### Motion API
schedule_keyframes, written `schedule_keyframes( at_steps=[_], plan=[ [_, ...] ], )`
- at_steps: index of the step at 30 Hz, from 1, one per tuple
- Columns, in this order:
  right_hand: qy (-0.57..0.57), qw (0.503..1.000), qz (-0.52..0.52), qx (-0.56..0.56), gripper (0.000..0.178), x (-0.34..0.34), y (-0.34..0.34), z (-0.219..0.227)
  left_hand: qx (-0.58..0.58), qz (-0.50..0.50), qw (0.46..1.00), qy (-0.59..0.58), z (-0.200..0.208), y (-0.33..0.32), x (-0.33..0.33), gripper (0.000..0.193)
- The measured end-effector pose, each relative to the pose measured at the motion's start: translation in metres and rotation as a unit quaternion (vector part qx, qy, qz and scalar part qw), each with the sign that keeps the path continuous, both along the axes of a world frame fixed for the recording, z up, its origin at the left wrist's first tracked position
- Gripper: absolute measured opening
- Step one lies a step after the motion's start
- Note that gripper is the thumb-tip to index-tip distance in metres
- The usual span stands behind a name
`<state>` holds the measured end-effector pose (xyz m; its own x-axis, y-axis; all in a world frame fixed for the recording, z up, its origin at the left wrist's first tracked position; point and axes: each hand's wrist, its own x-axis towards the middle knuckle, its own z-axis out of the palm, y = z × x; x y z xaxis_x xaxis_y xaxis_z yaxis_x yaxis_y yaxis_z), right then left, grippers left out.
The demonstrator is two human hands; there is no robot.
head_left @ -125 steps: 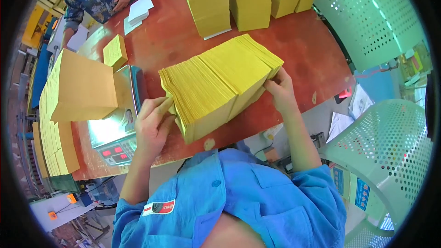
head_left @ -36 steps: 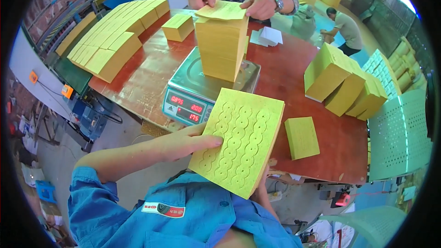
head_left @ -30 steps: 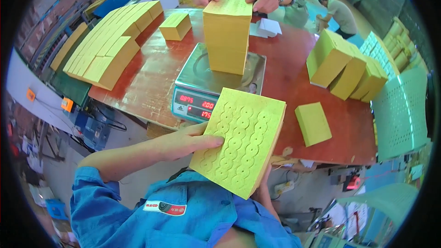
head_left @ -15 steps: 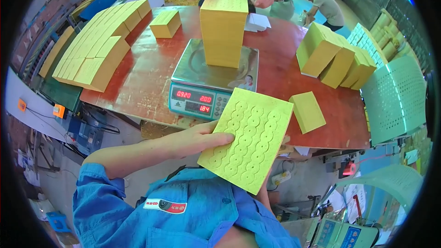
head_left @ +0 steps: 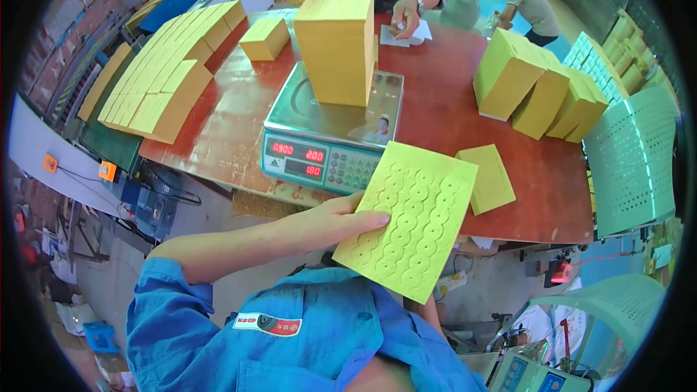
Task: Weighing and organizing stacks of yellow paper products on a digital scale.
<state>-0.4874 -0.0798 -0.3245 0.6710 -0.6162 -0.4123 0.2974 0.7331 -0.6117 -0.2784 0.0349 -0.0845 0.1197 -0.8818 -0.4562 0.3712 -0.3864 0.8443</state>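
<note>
My left hand (head_left: 347, 219) grips a yellow die-cut sheet (head_left: 410, 221) by its left edge, thumb on top. Rows of overlapping cut rounds with small centre holes cover its face. My right forearm (head_left: 428, 312) goes up behind the sheet, which hides that hand. Beyond the sheet stands a digital scale (head_left: 298, 167) with a lit red display. A tall yellow stack (head_left: 335, 58) rests on its metal pan. A smaller yellow block (head_left: 494, 178) lies on the table just right of the sheet, partly covered by it.
Yellow blocks (head_left: 163, 76) fill the far left of the red table (head_left: 428, 101); more stacks (head_left: 512, 76) lean at the right. Across the table, a co-worker's hand (head_left: 406, 18) touches white papers (head_left: 388, 38). Another person (head_left: 530, 11) bends over farther back. A green perforated panel (head_left: 628, 163) borders the right.
The tall stack has shifted left on the scale, and the display reading has changed. One co-worker's hand has come down to the white papers. I still hold the sheet in nearly the same pose.
</note>
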Motion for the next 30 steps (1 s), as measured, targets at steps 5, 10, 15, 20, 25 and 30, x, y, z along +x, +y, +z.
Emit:
schedule_keyframes(
  at_steps=[5, 10, 15, 20, 25, 30],
  plan=[
    [0.022, 0.999, 0.016, 0.016, 0.051, -0.035, -0.007, -0.003, -0.018, -0.031, 0.999, -0.015, -0.005, -0.024, -0.015, 0.06],
    [0.011, 0.999, 0.021, 0.021, 0.051, -0.037, -0.023, -0.006, -0.032, -0.043, 0.998, -0.013, -0.02, -0.04, -0.022, 0.06],
    [-0.013, 0.999, 0.014, 0.027, 0.051, -0.033, -0.035, -0.009, -0.016, -0.053, 0.998, -0.009, -0.015, -0.053, -0.029, 0.061],
    [-0.035, 0.999, 0.006, 0.028, 0.05, -0.026, -0.046, -0.007, -0.027, -0.058, 0.998, -0.019, -0.027, -0.059, -0.032, 0.062],
    [-0.045, 0.998, 0.007, 0.033, 0.05, -0.018, -0.051, 0.0, -0.038, -0.039, 0.999, 0.002, -0.023, -0.058, -0.032, 0.062],
    [-0.05, 0.998, 0.019, 0.04, 0.05, -0.004, -0.052, 0.008, -0.05, -0.054, 0.99, -0.118, -0.012, -0.053, -0.023, 0.066]
  ],
)
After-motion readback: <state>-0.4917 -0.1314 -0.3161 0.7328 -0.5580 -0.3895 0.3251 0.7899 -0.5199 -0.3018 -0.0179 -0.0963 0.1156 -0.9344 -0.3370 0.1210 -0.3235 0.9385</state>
